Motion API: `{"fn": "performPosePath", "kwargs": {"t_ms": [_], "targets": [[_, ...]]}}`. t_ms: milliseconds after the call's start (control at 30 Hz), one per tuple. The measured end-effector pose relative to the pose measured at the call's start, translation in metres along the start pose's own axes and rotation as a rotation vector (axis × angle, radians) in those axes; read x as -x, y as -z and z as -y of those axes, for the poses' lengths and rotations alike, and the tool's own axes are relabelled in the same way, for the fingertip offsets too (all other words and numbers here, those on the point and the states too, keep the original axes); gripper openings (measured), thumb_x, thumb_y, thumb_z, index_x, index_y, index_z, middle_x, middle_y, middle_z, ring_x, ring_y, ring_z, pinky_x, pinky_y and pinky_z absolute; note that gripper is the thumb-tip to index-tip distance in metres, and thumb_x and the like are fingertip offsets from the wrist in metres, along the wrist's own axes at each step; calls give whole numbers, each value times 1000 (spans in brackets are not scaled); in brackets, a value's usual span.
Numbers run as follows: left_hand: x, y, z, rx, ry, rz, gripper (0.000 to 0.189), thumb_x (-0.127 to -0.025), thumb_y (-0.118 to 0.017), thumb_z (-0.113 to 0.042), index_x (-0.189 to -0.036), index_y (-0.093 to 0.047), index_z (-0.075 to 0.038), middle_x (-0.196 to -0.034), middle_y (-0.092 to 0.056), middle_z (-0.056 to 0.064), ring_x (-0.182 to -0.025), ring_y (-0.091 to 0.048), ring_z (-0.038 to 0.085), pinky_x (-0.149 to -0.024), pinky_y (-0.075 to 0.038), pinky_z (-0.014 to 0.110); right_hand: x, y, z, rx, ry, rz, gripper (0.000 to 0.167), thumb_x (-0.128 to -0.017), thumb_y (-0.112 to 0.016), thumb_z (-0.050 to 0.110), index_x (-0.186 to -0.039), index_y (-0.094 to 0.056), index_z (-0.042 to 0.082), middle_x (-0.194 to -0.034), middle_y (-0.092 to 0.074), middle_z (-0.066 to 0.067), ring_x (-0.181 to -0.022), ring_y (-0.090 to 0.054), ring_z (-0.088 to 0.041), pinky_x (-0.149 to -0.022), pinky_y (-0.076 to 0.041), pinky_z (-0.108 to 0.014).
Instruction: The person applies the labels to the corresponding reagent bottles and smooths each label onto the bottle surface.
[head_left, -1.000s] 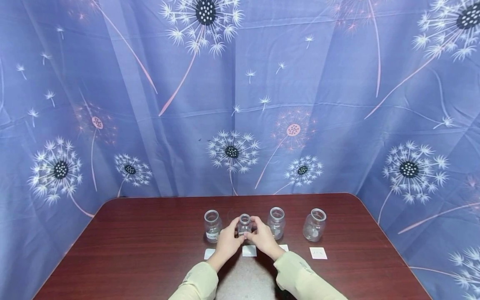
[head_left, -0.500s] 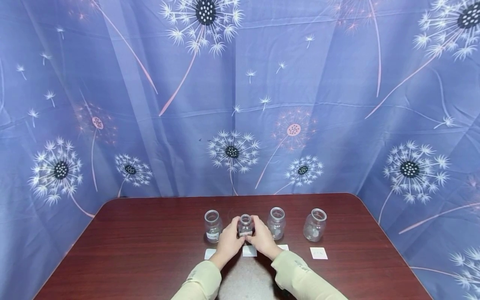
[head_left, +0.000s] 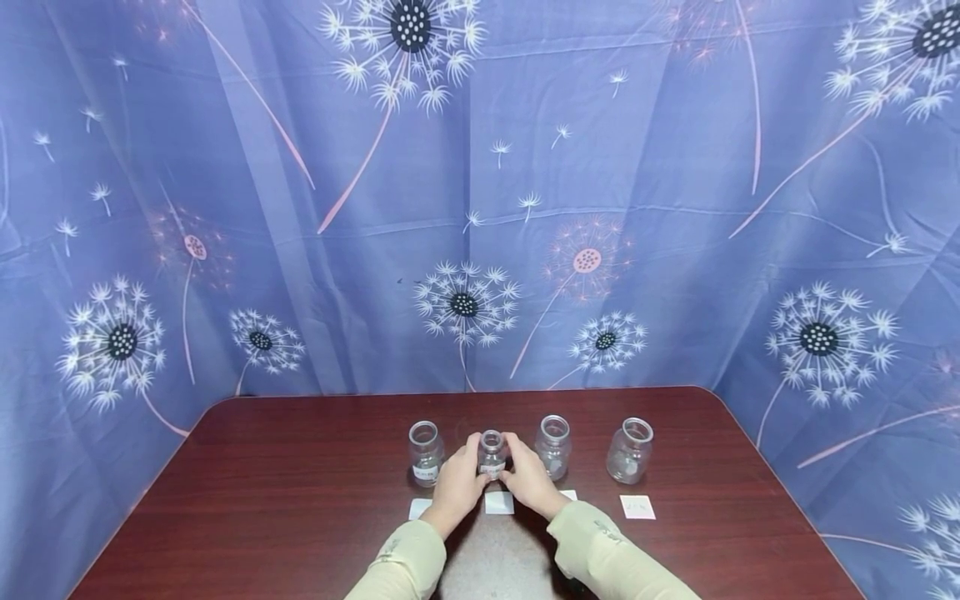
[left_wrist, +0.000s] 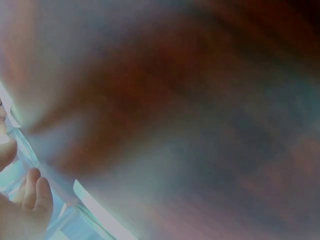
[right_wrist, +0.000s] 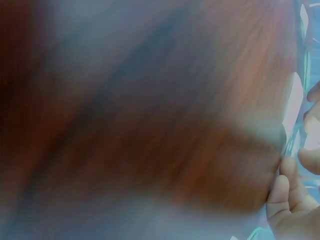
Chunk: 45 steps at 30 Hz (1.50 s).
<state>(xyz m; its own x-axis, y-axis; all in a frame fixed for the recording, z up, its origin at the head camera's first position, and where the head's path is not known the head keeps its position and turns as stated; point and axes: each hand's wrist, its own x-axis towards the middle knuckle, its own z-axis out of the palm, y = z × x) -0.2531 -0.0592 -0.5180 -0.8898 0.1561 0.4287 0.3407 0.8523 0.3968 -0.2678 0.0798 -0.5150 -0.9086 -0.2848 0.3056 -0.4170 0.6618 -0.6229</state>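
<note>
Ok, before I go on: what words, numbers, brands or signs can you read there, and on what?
Nothing is legible.
Leftmost glass jar, white label: marks too small to read.
Narrow-mouthed glass jar between left hand and right hand, front label: marks too small, blurred.
White card before that jar: none legible.
Rightmost white card: marks too faint to read.
Two partly covered cards: none legible on the parts showing.
Two rightmost glass jars: none legible.

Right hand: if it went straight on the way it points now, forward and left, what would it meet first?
Most likely the small glass jar, which sits between the right hand and the left hand. Its fingers seem to touch the jar, though exact contact is hard to judge.
</note>
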Motion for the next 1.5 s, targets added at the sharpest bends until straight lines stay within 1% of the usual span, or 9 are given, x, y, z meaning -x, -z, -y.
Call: {"fn": "performPosePath", "kwargs": {"t_ms": [133,267,500,633,833,1000,1200,1367,1500], "targets": [[0,1,4,-11,-22,5,61,-65,-75,-12,-117,-42,-8,-86,-64,11,-71,-63,27,-59,-47,37,1,2,-2,-61,1,27,48,-72,-63,-2,-116,-46,6,-86,-64,-9,-63,-56,-9,-56,-42,-20],[0,4,8,-14,-46,25,55,-68,-73,-16,-114,-43,-11,-76,-65,10,-64,-63,26,-53,-45,34,2,5,-6,-148,7,65,43,-76,-61,-2,-117,-47,4,-87,-65,-13,-50,-54,-7,-50,-44,-18],[0,12,14,25,-83,52,37,-73,-67,-22,-105,-49,-15,-66,-65,8,-58,-62,23,-47,-41,29,3,12,-11,-320,2,160,42,-81,-54,-4,-122,-44,-5,-99,-62,-26,-60,-62,-22,-54,-49,-21],[-1,14,18,42,-132,35,35,-73,-66,-24,-105,-54,-14,-69,-67,6,-59,-63,20,-49,-43,28,3,16,-11,-319,0,188,41,-84,-53,1,-123,-45,-5,-101,-62,-25,-59,-62,-24,-56,-50,-23],[-1,13,23,48,-181,8,37,-72,-66,-26,-105,-56,-15,-72,-68,1,-63,-64,15,-52,-45,25,5,17,-12,-302,3,174,40,-84,-53,2,-122,-46,-6,-96,-64,-23,-56,-63,-23,-56,-50,-26],[-2,15,24,64,-178,35,36,-72,-66,-26,-105,-57,-14,-73,-69,0,-64,-64,13,-54,-46,25,5,17,-11,-308,-11,184,41,-84,-54,4,-123,-45,-7,-93,-64,-23,-57,-63,-22,-55,-50,-26],[-3,19,24,111,-156,89,39,-76,-65,-25,-112,-57,-14,-74,-69,1,-59,-59,7,-57,-46,24,5,16,-11,-370,-58,226,46,-84,-56,8,-126,-41,-5,-103,-61,-25,-60,-63,-22,-47,-48,-26],[-3,20,23,91,-156,72,36,-75,-65,-25,-109,-57,-14,-75,-69,2,-61,-61,11,-55,-45,25,4,16,-8,-371,-54,214,47,-84,-57,10,-125,-41,-7,-103,-60,-27,-58,-62,-25,-44,-47,-27],[-3,19,24,85,-160,58,37,-74,-66,-24,-109,-58,-14,-77,-69,3,-64,-63,14,-56,-46,27,5,16,-7,-351,-48,213,48,-84,-57,10,-125,-41,-7,-103,-60,-26,-57,-61,-23,-44,-46,-25]]}}
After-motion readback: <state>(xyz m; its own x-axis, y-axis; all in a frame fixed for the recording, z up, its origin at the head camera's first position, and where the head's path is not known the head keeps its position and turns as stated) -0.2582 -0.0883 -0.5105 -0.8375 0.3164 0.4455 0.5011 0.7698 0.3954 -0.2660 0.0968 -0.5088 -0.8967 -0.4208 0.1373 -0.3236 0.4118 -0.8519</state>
